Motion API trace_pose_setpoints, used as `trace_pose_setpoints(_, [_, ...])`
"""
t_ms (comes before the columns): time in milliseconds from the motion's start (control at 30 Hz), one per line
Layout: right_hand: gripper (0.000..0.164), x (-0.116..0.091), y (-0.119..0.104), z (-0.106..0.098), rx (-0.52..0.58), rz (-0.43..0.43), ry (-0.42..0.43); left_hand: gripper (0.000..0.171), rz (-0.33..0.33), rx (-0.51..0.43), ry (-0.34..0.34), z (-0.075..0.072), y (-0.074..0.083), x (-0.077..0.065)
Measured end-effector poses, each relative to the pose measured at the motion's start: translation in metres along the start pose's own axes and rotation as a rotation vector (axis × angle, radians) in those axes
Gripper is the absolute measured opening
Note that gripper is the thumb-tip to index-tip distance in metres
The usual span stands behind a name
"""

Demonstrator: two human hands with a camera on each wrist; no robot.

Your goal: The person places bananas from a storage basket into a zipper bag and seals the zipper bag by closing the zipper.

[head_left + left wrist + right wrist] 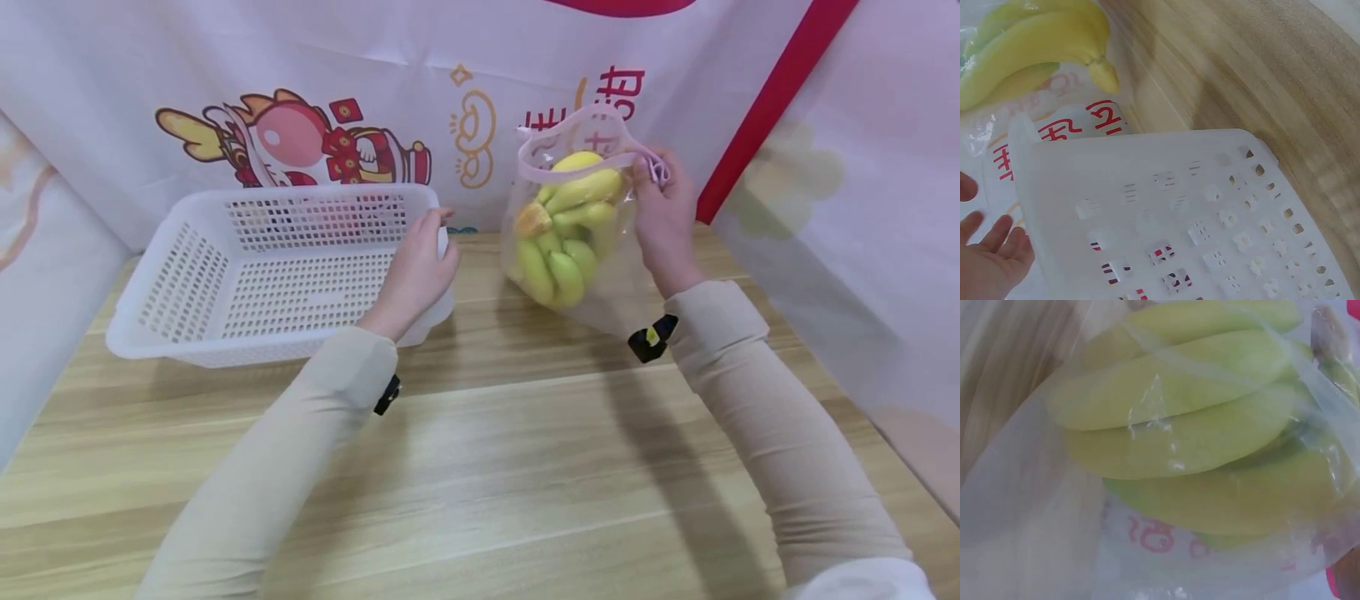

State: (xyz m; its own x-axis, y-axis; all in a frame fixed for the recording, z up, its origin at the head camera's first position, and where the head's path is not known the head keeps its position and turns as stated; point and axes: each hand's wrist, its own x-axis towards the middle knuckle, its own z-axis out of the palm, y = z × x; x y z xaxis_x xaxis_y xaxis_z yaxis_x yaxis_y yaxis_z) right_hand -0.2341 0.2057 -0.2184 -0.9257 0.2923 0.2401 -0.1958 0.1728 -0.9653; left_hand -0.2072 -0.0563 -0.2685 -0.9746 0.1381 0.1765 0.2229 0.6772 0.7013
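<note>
A clear bag with a pink rim (558,173) stands on the table, holding yellow-green bananas (573,196) in bunches. My right hand (666,221) grips the gathered pink rim on the bag's right side. Through the plastic, the bananas (1191,425) fill much of the right wrist view, where that hand is not plainly seen. My left hand (420,267) is at the right end of a white perforated basket (281,343). In the left wrist view, the left hand's fingers (997,234) are loosely bent beside the basket's rim (1025,187), with nothing between them.
The wooden table (480,467) extends in front of the basket and bag. Behind them hangs a white printed cloth (420,67) with red characters and a cartoon figure. A pale patterned cloth (862,250) borders the table's right side.
</note>
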Motion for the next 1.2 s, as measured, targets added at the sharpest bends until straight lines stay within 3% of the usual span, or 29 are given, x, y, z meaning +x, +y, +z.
trace_pose_setpoints(233, [0.012,-0.002,0.001,0.001,0.27,0.08,-0.019,0.053,0.103,-0.113,0.086,-0.004,0.007,0.001])
trace_pose_setpoints(433, [0.011,-0.003,0.003,0.003,0.3,0.146,-0.054,0.055,0.146,-0.157,0.103,-0.01,0.017,0.005])
trace_pose_setpoints(533, [0.014,-0.005,0.004,0.005,0.281,0.16,-0.091,0.06,0.144,-0.171,0.074,-0.012,0.022,0.008])
trace_pose_setpoints(700, [0.016,-0.008,0.007,0.01,0.276,0.148,-0.15,0.065,0.078,-0.312,0.032,-0.012,0.03,0.013])
trace_pose_setpoints(867, [0.016,-0.009,0.01,0.012,0.303,0.142,-0.185,0.037,0.025,-0.446,0.041,-0.011,0.037,0.014])
trace_pose_setpoints(967, [0.018,-0.009,0.012,0.01,0.342,0.148,-0.208,0.026,0.018,-0.453,0.071,-0.011,0.038,0.013])
trace_pose_setpoints(1200, [0.037,-0.008,0.012,0.007,0.331,0.172,-0.235,0.024,0.011,-0.42,0.128,-0.011,0.036,0.013])
